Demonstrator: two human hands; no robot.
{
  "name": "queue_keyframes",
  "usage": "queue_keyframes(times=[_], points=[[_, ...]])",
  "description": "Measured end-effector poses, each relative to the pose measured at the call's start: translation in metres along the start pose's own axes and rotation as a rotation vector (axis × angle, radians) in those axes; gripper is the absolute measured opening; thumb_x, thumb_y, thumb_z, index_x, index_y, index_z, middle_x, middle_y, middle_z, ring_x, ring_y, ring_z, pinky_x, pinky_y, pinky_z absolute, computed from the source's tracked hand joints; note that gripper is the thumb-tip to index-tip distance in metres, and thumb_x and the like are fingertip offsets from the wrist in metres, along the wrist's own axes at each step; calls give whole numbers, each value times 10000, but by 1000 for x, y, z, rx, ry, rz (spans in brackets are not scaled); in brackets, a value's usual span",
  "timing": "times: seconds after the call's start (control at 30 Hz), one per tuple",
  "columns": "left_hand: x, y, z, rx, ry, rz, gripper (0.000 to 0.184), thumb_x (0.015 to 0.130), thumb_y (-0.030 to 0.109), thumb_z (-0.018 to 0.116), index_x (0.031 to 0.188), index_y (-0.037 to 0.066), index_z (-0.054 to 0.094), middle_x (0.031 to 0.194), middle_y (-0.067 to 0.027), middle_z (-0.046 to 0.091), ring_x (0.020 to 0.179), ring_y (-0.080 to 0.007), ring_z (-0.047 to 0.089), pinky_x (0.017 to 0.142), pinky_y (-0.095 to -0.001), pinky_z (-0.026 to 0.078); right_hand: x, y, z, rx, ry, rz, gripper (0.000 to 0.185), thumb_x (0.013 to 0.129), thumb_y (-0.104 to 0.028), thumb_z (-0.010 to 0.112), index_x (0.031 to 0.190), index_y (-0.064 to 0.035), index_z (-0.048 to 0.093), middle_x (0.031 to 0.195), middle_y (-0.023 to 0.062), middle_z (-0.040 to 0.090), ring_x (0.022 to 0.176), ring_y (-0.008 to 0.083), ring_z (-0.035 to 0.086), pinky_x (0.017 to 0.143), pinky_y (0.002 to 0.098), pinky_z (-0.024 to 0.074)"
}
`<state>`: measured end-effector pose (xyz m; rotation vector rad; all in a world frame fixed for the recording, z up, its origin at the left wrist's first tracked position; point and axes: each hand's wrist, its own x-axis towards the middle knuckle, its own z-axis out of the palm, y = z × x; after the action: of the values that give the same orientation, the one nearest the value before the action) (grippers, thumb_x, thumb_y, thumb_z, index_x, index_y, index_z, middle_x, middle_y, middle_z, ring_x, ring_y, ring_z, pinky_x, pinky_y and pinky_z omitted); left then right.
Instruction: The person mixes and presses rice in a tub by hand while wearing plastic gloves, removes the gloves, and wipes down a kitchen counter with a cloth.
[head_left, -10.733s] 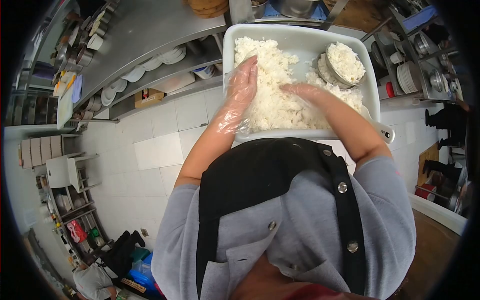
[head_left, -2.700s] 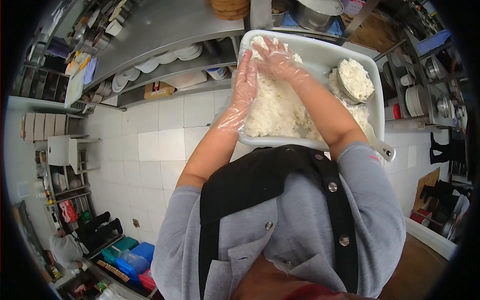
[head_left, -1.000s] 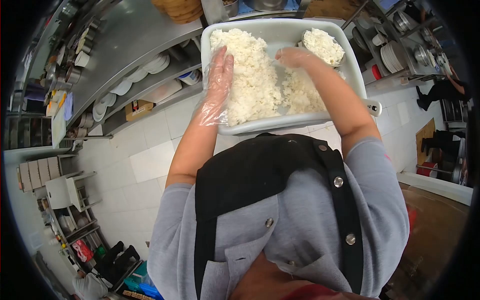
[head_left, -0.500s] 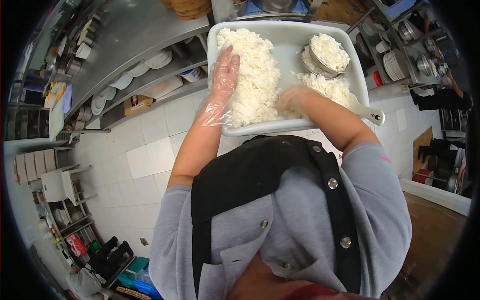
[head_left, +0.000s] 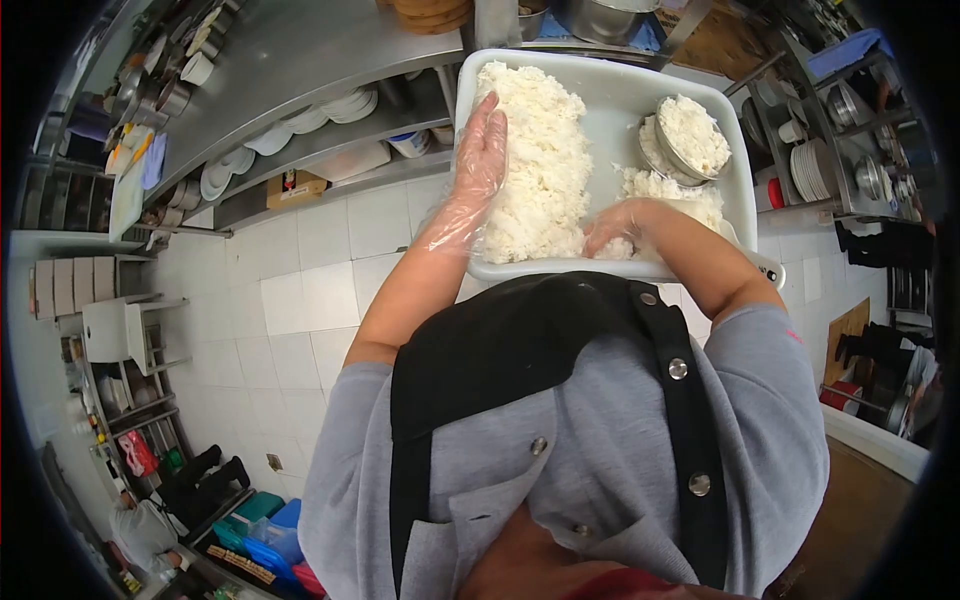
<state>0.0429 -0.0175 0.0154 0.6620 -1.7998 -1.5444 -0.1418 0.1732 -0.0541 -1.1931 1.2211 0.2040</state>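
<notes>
Right hand (head_left: 622,220) has moved nearside in the tub (head_left: 620,110), half-curled (I can't tell its hold); left hand (head_left: 483,155) flat, open; haste could spill rice (head_left: 540,150).

Left hand (head_left: 483,152) against white rice (head_left: 540,165)

At the frame's top I see bamboo steamers (head_left: 432,14) on a steel desk (head_left: 320,50), plates (head_left: 350,106) shelved beneath, blue bins (head_left: 290,514) lower left.

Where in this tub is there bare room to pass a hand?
The tub floor is bare between the rice mound and rice-filled bowl, up to the far rim. Crowded: left, by the left hand; near right, by right hand, loose rice, white handle.
</notes>
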Motion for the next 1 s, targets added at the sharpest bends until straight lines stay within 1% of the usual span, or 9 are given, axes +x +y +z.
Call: queue_keyframes(times=[0.1, 0.23, 0.3, 0.4, 0.47, 0.63, 0.7, 0.9, 1.0], points=[[1, -3, -2, -120, -29, 29, 463, 1001, 337, 431, 1364, 51, 445, 1365, -157, 475, 1265, -241, 437, 1056, -312, 316, -26, -45, -13, 266, 44, 258, 557, 813, -330, 647, 1330, -167, 523, 1484, 61, 341, 1321, 206, 364, 1065, 462, 323], [1, -2, -1, -140, -62, -13, 468, 1002, 351, 432, 1355, 46, 459, 1354, -141, 486, 1248, -211, 442, 1050, -304, 318, -52, -50, -25, 321, 260, -9, 584, 794, -306, 673, 1336, -159, 514, 1473, 37, 355, 1329, 190, 356, 1111, 403, 253], [0, -4, 1, -204, -48, -12, 478, 997, 367, 441, 1345, 41, 472, 1349, -139, 493, 1241, -204, 444, 1050, -307, 320, -61, -100, -19, 162, 693, -8, 688, 774, -326, 696, 1389, -147, 445, 1496, 97, 306, 1325, 227, 377, 1091, 394, 300], [1, -8, 0, -347, -46, -44, 485, 994, 376, 448, 1332, 30, 484, 1336, -128, 507, 1230, -192, 451, 1048, -301, 321, -34, -156, -5, 647, 955, -20, 667, 804, -387, 678, 1407, -265, 420, 1487, 213, 273, 1364, 326, 303, 1114, 364, 283], [-1, -1, -2, -300, -33, -29, 485, 994, 377, 446, 1325, 25, 490, 1331, -123, 513, 1226, -189, 455, 1046, -298, 323, -9, -160, 7, 39, 1206, -28, 725, 803, -215, 673, 1440, -307, 341, 1449, 329, 228, 1321, 415, 345, 1084, 385, 333], [-2, 5, -2, -143, -22, -19, 477, 997, 373, 441, 1308, 17, 505, 1318, -110, 526, 1213, -180, 465, 1038, -290, 330, 6, -160, 26, -148, 1164, -75, 639, 736, -40, 641, 1325, -250, 511, 1398, 397, 234, 1193, 497, 453, 1017, 379, 403], [0, 0, 0, -222, -23, -41, 471, 999, 370, 435, 1303, 18, 511, 1314, -113, 529, 1208, -186, 473, 1037, -293, 333, -1, -164, 15, -165, 1075, -53, 510, 726, -52, 661, 1209, -203, 598, 1314, 372, 391, 1164, 447, 502, 983, 375, 424], [3, -7, -2, -180, -1, 22, 456, 1000, 362, 437, 1285, 19, 531, 1290, -114, 549, 1200, -187, 480, 1034, -293, 336, -21, -162, -7, -78, 1023, -97, 364, 726, -95, 684, 1081, -166, 646, 1116, 278, 584, 1147, 391, 534, 924, 391, 449], [0, -3, -2, -153, 41, 10, 447, 999, 357, 442, 1268, 15, 546, 1272, -107, 563, 1194, -187, 485, 1034, -295, 338, -18, -164, -3, -52, 1106, -160, 443, 748, -61, 643, 1177, -154, 588, 1170, 292, 551, 1189, 428, 488, 956, 403, 436]])
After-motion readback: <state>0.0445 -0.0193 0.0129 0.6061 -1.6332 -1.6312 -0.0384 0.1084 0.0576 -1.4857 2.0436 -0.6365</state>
